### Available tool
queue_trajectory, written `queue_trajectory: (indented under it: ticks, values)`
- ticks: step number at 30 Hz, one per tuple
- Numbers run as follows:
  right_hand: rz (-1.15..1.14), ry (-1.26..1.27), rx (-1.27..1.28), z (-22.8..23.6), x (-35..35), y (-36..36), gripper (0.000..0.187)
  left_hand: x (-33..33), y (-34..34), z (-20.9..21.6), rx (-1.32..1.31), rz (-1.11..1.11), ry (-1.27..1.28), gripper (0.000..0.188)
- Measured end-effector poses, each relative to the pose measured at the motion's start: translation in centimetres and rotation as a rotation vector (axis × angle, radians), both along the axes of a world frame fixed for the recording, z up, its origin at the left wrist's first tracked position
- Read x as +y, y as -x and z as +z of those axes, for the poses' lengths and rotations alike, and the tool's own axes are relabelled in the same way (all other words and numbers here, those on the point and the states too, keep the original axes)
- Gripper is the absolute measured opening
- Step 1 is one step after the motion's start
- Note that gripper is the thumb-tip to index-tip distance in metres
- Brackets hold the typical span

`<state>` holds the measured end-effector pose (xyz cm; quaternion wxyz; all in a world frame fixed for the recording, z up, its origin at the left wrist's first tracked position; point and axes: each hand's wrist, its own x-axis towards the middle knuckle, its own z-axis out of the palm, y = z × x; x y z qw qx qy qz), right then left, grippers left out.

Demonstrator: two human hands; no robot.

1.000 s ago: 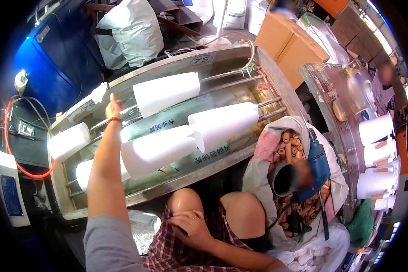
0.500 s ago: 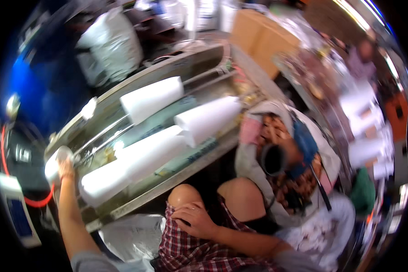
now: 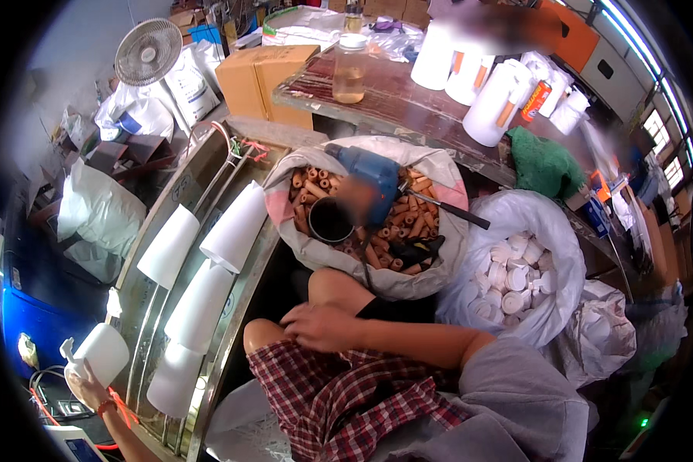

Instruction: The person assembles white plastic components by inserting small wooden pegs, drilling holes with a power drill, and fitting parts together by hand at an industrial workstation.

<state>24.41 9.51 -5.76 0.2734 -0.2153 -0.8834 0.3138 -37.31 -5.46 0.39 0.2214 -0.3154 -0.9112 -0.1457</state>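
Note:
My left hand point(image 3: 91, 387), wearing a red wrist band, grips a white rounded container point(image 3: 105, 353) at the left end of the long trough point(image 3: 225, 377). A small white projection sticks out from the container's side. Part of my grip is hidden behind it. In the trough, several white tapered sleeves point(image 3: 198, 306) lie along metal rods point(image 3: 148, 339). My right hand point(image 3: 319, 327) rests over my knee with nothing visible in it. Its fingers are slightly blurred and look loosely extended.
A sack point(image 3: 427, 286) of brown wooden tubes holds a blue power drill point(image 3: 373, 181) and a dark cup point(image 3: 331, 221). Beside it stands a bag point(image 3: 566, 277) of white caps. White jugs point(image 3: 494, 104) and a jar point(image 3: 349, 73) stand on the table point(image 3: 408, 115); a cardboard box point(image 3: 266, 81) is behind.
My view has swung right, so the trough appears further left and steeper. The container remains in my left hand. My right hand stays on my knee.

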Motion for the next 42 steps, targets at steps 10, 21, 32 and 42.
queue_trajectory:
  ticks: [10, 21, 32, 42]
  values:
    - [-0.784, -0.216, -0.662, 1.0, 3.9, -22.1, 0.033, 3.5, -5.6, 0.1, -0.545, -0.19, -0.662, 0.057]
    - [-0.883, 0.613, 0.531, 4.5, 8.4, -20.3, 0.021, 12.7, -19.5, -3.9, -0.708, -0.449, -0.63, 0.043]
    - [0.055, 0.011, 0.389, 11.2, 8.0, 17.2, 0.027, 16.6, -36.1, -2.3, -0.873, -0.839, -1.468, 0.042]
    - [-0.113, -0.569, 0.065, 8.9, 9.3, 21.7, 0.038, 10.1, -33.5, -3.2, -0.927, -0.731, -1.363, 0.031]
